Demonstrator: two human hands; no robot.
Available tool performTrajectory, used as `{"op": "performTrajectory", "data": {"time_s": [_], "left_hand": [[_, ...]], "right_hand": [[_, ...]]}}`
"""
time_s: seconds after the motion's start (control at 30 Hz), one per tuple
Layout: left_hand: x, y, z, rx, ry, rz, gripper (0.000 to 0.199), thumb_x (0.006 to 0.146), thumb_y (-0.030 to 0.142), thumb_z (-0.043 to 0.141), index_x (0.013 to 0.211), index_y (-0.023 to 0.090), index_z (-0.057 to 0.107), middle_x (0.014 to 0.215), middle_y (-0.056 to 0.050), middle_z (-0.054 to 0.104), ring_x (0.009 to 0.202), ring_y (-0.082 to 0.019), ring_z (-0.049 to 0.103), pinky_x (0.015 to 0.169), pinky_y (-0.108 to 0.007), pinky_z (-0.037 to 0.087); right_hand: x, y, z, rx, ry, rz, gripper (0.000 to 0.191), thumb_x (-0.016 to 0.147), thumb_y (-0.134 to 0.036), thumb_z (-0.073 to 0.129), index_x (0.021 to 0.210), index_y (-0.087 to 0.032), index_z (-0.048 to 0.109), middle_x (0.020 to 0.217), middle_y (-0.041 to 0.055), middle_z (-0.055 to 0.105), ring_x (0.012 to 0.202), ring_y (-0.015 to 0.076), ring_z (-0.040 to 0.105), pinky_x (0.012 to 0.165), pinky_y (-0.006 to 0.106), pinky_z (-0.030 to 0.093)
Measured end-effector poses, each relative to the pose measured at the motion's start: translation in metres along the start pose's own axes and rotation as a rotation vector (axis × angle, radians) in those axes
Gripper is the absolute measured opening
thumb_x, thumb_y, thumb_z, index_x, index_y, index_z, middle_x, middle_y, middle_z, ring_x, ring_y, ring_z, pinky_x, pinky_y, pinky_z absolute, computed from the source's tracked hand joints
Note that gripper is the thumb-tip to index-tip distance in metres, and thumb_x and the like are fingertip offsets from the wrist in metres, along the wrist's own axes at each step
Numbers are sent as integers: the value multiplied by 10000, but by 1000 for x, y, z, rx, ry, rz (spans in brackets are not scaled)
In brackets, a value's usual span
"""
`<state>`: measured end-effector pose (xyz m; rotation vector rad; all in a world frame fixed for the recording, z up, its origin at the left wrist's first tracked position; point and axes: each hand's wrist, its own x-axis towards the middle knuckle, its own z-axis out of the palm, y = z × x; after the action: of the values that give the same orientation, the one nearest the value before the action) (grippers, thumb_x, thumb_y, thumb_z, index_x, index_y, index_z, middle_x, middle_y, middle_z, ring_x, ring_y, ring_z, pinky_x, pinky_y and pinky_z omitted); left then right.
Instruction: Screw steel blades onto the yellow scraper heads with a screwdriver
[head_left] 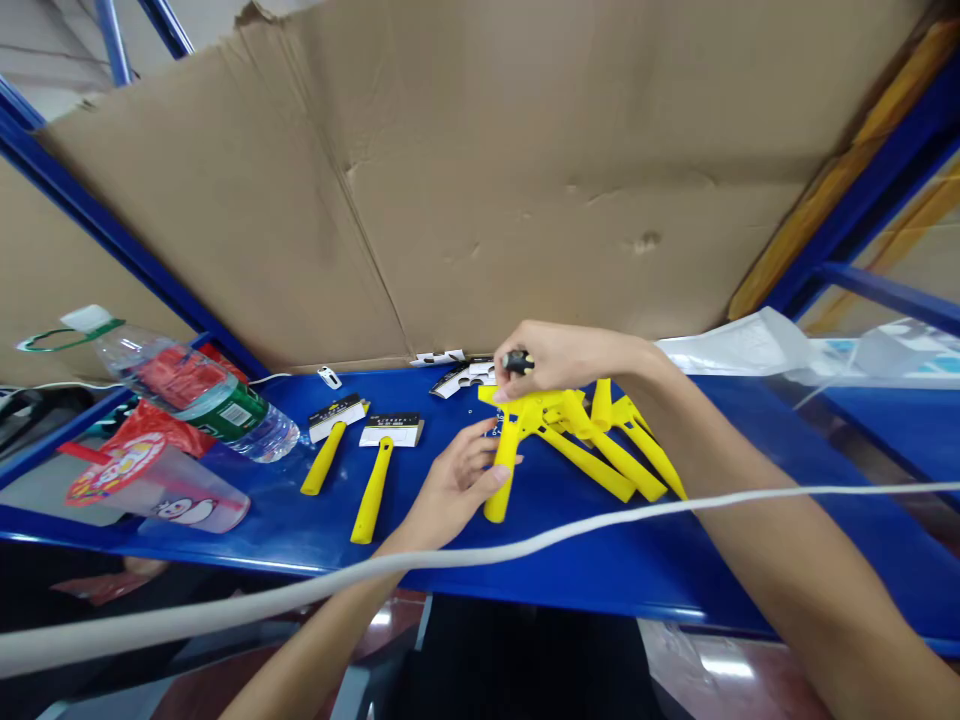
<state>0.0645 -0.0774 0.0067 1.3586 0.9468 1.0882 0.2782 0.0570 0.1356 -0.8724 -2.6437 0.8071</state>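
My left hand (452,482) is closed round the upright handle of a yellow plastic scraper (501,490), thumb in front. Above its head, my right hand (551,352) grips a screwdriver (517,362) with a dark, pale-banded handle; its tip is hidden. Several more yellow scraper handles (592,460) lie in a heap to the right, partly under my right forearm. Left of my hands lie two yellow scrapers with black-and-white card covers on their heads, one nearer (371,492) and one farther (324,460). Loose black-and-white cards (459,378) rest behind my left hand.
On the left, a tilted water bottle (217,395), a plastic cup (176,490) and a red bag (161,430) crowd the blue shelf (450,590). A white cable (585,522) crosses in front. Cardboard (525,200) walls the back; clear plastic (742,345) lies right.
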Motion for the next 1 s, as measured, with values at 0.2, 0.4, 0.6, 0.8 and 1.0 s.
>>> {"op": "performTrajectory", "data": {"time_s": [0.2,0.4,0.6,0.8,1.0], "left_hand": [[45,5,7,63,130,166,531,949,437,803,1365,247,533,926,-3,697,571,-105,593,463,-221,469],[65,-5,-19,-46,96,155,516,986,551,714,1347,231,533,974,-30,690,627,-131,636,434,-229,496],[67,-18,-46,-107,188,65,433,997,588,695,1230,240,584,740,62,578,476,-85,497,421,-210,437],[69,-17,-50,-269,229,-8,523,949,585,750,1246,161,677,786,5,639,514,-105,542,408,-220,432],[68,-15,-56,-333,224,-67,506,942,579,758,1196,143,723,764,-3,642,513,-105,537,411,-221,431]], "right_hand": [[-4,-1,-9,42,365,30,279,907,-457,770,952,-194,853,884,56,805,736,172,625,666,323,416],[2,21,-15,-43,627,131,285,981,-400,690,903,-166,832,850,71,792,748,167,611,725,326,414],[17,52,3,-255,184,201,159,904,-280,795,1030,-189,829,978,93,817,897,237,725,752,332,470],[42,83,37,-396,16,472,525,872,-360,866,1340,-150,751,1276,217,766,1167,372,735,874,399,541],[48,102,50,-409,-33,506,612,880,-362,846,1437,-173,678,1361,212,732,1221,387,720,928,422,559]]}}
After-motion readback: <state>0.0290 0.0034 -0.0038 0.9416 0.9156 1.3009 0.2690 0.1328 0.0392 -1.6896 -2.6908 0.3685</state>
